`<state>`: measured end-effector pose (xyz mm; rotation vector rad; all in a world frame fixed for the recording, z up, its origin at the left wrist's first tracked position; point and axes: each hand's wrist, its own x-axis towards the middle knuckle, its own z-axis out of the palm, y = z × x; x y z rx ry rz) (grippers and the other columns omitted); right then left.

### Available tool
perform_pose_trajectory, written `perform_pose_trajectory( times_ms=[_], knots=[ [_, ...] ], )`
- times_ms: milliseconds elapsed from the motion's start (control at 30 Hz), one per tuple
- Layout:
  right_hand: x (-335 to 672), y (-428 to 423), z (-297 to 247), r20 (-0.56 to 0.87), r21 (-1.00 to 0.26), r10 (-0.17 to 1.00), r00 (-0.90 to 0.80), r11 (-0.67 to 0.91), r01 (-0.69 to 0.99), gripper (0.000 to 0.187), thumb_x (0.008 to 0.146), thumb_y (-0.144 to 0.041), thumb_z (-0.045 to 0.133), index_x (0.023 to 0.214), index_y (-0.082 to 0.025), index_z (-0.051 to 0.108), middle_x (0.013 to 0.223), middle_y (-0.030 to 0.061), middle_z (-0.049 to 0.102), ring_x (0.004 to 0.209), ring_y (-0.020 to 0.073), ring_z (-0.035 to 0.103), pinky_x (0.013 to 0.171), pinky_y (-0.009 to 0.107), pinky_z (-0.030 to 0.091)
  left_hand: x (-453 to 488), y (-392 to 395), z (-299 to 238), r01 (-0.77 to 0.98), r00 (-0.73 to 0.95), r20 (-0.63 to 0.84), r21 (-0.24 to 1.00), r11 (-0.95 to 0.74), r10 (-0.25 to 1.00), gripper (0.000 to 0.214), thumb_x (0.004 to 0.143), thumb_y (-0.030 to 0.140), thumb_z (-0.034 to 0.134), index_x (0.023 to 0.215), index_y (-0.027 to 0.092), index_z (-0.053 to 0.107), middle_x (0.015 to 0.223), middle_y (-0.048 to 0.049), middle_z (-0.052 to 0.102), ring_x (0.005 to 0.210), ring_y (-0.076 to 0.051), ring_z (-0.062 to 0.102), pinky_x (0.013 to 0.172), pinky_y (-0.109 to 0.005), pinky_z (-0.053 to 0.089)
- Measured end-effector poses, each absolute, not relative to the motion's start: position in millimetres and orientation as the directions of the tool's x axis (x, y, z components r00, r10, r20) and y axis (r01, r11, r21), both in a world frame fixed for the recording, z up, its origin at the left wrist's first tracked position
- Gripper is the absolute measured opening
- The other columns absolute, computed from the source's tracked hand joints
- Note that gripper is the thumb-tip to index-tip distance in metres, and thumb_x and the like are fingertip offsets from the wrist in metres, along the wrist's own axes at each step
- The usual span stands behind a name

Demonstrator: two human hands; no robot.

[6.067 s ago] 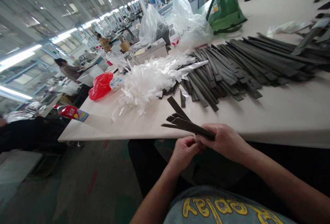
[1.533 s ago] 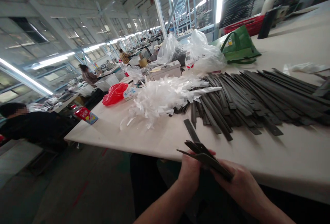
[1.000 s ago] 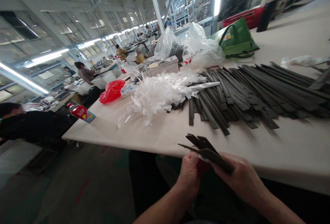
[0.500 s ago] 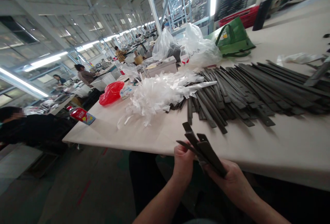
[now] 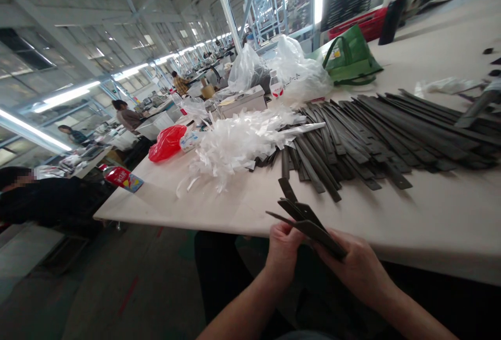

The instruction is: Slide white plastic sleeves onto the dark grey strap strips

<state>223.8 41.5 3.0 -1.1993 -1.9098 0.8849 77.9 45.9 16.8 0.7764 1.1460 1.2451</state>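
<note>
- Left hand: fingers curled, grasping a fanned bundle of narrow dark grey strips from below.
- Right hand: clenched around the bundle's lower end.
- The bundle: held in both hands just off the front edge of a long white work table.
- On the table: a spread pile of similar dark grey strips, touching a heap of white plastic shreds.
- Farther along: a crumpled red plastic bag, a green fabric tote bag.
</note>
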Motion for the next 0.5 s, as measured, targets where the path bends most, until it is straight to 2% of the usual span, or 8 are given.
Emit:
perform_pose_trajectory(
  times_ms=[100, 200, 300, 367, 500],
  knots=[
    [224.8, 44.8, 4.8, 0.207, -0.854, 0.931, -0.301, 0.323, 0.409, 0.023, 0.087, -0.034, 0.051, 0.091, -0.020, 0.069, 0.086, 0.0031, 0.073, 0.079, 0.0203, 0.069, 0.070, 0.026, 0.053, 83.2, 40.7, 10.5, -0.321, -0.084, -0.251, 0.923, 0.212, 0.964, 0.029, 0.072, 0.041, 0.073, 0.077, 0.012, 0.073, 0.070, -0.0045, 0.069, 0.072, -0.017, 0.061, 0.073, -0.029, 0.046],
    [225.4, 43.3, 4.1, 0.131, -0.874, 0.939, -0.319, 0.261, 0.410, 0.025, 0.086, -0.037, 0.054, 0.093, -0.019, 0.070, 0.084, 0.0020, 0.073, 0.076, 0.0206, 0.068, 0.069, 0.027, 0.053, 80.8, 52.9, 17.1, -0.386, -0.170, -0.212, 0.913, 0.133, 0.962, 0.028, 0.069, 0.041, 0.074, 0.075, 0.014, 0.072, 0.070, -0.0032, 0.068, 0.068, -0.015, 0.061, 0.070, -0.027, 0.046],
    [227.7, 38.4, 1.6, 0.045, -0.881, 0.944, -0.327, 0.192, 0.432, 0.028, 0.086, -0.040, 0.054, 0.085, -0.018, 0.070, 0.073, 0.0006, 0.070, 0.066, 0.0199, 0.065, 0.060, 0.026, 0.051, 78.1, 70.0, 28.2, -0.461, -0.211, -0.191, 0.884, 0.075, 0.959, 0.030, 0.069, 0.044, 0.074, 0.077, 0.015, 0.071, 0.072, -0.0033, 0.069, 0.066, -0.014, 0.062, 0.067, -0.026, 0.047],
    [230.9, 36.2, -0.3, 0.038, -0.890, 0.953, -0.301, 0.170, 0.424, 0.032, 0.088, -0.042, 0.051, 0.079, -0.017, 0.069, 0.065, 0.0004, 0.067, 0.060, 0.0188, 0.063, 0.054, 0.025, 0.048, 80.2, 75.6, 31.9, -0.479, -0.180, -0.206, 0.873, 0.097, 0.962, 0.032, 0.069, 0.045, 0.074, 0.079, 0.015, 0.071, 0.074, -0.0038, 0.069, 0.067, -0.014, 0.063, 0.068, -0.025, 0.048],
    [238.1, 37.7, -3.3, 0.082, -0.876, 0.959, -0.271, 0.199, 0.439, 0.031, 0.089, -0.041, 0.049, 0.081, -0.018, 0.067, 0.067, 0.0004, 0.066, 0.061, 0.0176, 0.060, 0.056, 0.025, 0.047, 90.3, 73.1, 27.7, -0.470, -0.084, -0.263, 0.861, 0.195, 0.961, 0.037, 0.066, 0.042, 0.077, 0.088, 0.013, 0.072, 0.080, -0.0058, 0.071, 0.071, -0.016, 0.066, 0.071, -0.027, 0.050]
  ],
)
